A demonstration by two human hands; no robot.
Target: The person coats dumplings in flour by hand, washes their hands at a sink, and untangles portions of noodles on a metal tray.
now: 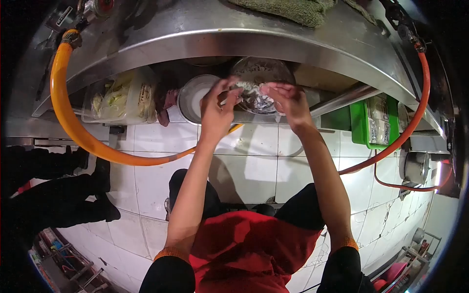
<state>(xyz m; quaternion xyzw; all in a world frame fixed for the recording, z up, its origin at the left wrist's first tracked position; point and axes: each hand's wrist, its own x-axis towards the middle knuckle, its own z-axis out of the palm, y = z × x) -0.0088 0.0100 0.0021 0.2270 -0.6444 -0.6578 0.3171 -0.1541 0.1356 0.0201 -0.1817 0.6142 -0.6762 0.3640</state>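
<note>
Both of my hands are over a metal bowl (266, 67) on the shelf under the steel counter. White, floury pieces (259, 100) lie in the bowl. My left hand (218, 106) is at the bowl's left edge, its fingers curved and apart, slightly blurred. On the right side of the bowl, my right hand (289, 100) has its fingers curled together, with white coating near the fingertips. What it holds, if anything, does not show clearly. Just left of my left hand stands a second metal bowl (183, 100) with smooth white contents.
The steel counter (195, 46) overhangs the shelf. A clear plastic tub (122, 100) of bagged food sits left, a green crate (360, 124) of packets right. An orange hose (93, 141) and a red hose (391, 151) hang down. Another person's dark-clothed legs (68, 190) are at left.
</note>
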